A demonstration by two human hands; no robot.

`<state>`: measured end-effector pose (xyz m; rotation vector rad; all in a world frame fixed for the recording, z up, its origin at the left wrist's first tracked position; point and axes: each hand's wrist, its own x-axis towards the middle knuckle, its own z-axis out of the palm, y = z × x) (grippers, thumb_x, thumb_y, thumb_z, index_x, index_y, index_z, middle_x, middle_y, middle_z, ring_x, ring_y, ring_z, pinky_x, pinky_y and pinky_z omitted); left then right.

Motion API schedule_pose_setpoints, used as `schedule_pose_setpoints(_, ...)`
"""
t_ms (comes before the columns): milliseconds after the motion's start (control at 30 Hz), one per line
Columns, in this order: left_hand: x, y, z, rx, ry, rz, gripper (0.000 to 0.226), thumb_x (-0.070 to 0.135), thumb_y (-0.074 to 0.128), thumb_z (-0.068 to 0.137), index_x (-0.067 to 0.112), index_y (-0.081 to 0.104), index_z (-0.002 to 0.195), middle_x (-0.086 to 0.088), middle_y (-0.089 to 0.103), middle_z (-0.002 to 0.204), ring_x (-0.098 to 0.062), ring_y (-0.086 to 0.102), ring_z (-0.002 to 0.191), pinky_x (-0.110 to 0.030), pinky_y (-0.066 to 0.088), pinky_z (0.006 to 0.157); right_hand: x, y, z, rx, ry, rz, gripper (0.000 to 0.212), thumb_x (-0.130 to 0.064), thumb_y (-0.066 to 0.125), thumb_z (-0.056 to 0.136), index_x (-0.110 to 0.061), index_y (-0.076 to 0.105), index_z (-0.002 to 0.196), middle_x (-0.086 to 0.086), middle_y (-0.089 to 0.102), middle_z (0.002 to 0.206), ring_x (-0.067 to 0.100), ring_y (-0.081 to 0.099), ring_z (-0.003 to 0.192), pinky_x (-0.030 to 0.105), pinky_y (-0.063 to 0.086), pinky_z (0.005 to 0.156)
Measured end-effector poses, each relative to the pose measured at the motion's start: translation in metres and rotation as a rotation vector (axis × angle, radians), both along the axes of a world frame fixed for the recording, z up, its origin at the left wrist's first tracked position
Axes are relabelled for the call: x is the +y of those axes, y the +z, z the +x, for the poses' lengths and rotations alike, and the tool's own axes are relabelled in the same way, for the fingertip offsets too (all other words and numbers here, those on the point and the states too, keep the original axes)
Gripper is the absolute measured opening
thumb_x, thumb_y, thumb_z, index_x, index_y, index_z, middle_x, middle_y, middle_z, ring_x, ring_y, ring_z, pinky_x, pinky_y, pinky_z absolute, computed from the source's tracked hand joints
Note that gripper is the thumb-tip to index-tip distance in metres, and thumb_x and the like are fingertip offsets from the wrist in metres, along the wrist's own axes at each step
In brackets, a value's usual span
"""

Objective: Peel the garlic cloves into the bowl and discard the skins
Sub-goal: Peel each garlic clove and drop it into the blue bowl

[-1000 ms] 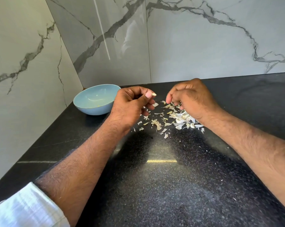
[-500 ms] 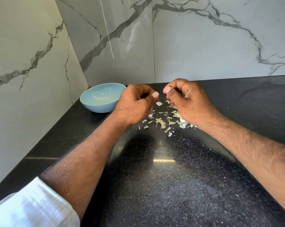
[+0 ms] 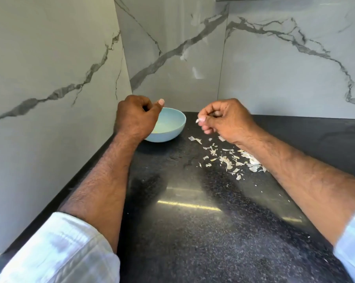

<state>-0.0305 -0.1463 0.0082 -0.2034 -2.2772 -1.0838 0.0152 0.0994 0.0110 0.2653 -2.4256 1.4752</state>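
Observation:
The light blue bowl (image 3: pixel 172 127) stands in the back corner of the black counter (image 3: pixel 193 231), with something pale inside it. My left hand (image 3: pixel 137 117) hovers over the bowl's left side, fingers curled into a fist and thumb sticking up; nothing shows in it. To the right of the bowl, my right hand (image 3: pixel 223 121) is raised above the counter and pinches a small white piece of garlic skin (image 3: pixel 199 120) at its fingertips. Several loose garlic skins (image 3: pixel 227 160) lie scattered on the counter, partly under my right forearm.
Grey-veined marble walls close off the left side and the back of the counter, meeting at a corner behind the bowl. My white sleeves show at the bottom corners. The counter's near part is glossy black stone.
My left hand has moved left from the skin pile to above the bowl. My right hand has lifted off the pile with a bit of skin. The camera has turned left.

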Motion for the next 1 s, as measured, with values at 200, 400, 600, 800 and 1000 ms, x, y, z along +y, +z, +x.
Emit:
schedule_pose_setpoints(200, -0.005, -0.004, -0.008, -0.093, 0.084, 0.128, 0.055, 0.054, 0.071, 0.095, 0.006, 0.071, 0.069, -0.014, 0.072, 0.072, -0.03, 0.07, 0.072, -0.041, 0.058, 0.071, -0.059, 0.014, -0.05, -0.056, 0.032, 0.179, 0.009, -0.014, 0.084, 0.089, -0.012, 0.077, 0.085, 0.004, 0.078, 0.074, 0.016, 0.075, 0.066, 0.042, 0.067, 0.073)
schedule_pose_setpoints(400, -0.007, -0.007, -0.011, -0.16, 0.086, 0.262, 0.054, 0.051, 0.073, 0.095, 0.001, 0.072, 0.074, -0.018, 0.074, 0.078, -0.033, 0.072, 0.078, -0.042, 0.059, 0.074, -0.062, 0.024, -0.067, -0.119, -0.001, 0.138, 0.016, -0.019, 0.087, 0.086, -0.009, 0.075, 0.087, 0.007, 0.077, 0.075, 0.015, 0.071, 0.067, 0.035, 0.066, 0.07)
schedule_pose_setpoints(600, 0.015, -0.005, 0.001, -0.168, -0.027, 0.231, 0.05, 0.051, 0.072, 0.097, 0.007, 0.069, 0.073, -0.009, 0.072, 0.071, -0.023, 0.069, 0.072, -0.038, 0.056, 0.072, -0.022, 0.032, -0.033, -0.154, 0.055, 0.053, 0.006, -0.001, 0.081, 0.087, -0.004, 0.076, 0.089, 0.016, 0.078, 0.086, 0.019, 0.071, 0.071, 0.039, 0.063, 0.079)
schedule_pose_setpoints(800, 0.071, -0.016, 0.033, -0.224, -0.401, -0.069, 0.031, 0.028, 0.066, 0.104, 0.014, 0.062, 0.076, 0.005, 0.064, 0.06, -0.009, 0.052, 0.046, -0.025, 0.042, 0.053, 0.058, 0.003, 0.03, -0.017, -0.111, 0.262, 0.022, -0.012, 0.093, 0.074, -0.017, 0.072, 0.073, -0.008, 0.073, 0.067, 0.006, 0.063, 0.059, 0.03, 0.053, 0.064)
schedule_pose_setpoints(1000, 0.088, -0.038, 0.037, -0.288, -0.583, -0.171, 0.042, -0.005, 0.053, 0.088, 0.031, 0.074, 0.092, 0.004, 0.077, 0.093, -0.022, 0.074, 0.085, -0.035, 0.061, 0.065, 0.093, -0.025, 0.04, 0.062, -0.024, 0.51, 0.029, -0.009, 0.074, 0.088, -0.035, 0.081, 0.08, -0.018, 0.076, 0.081, -0.009, 0.068, 0.075, 0.005, 0.045, 0.065)
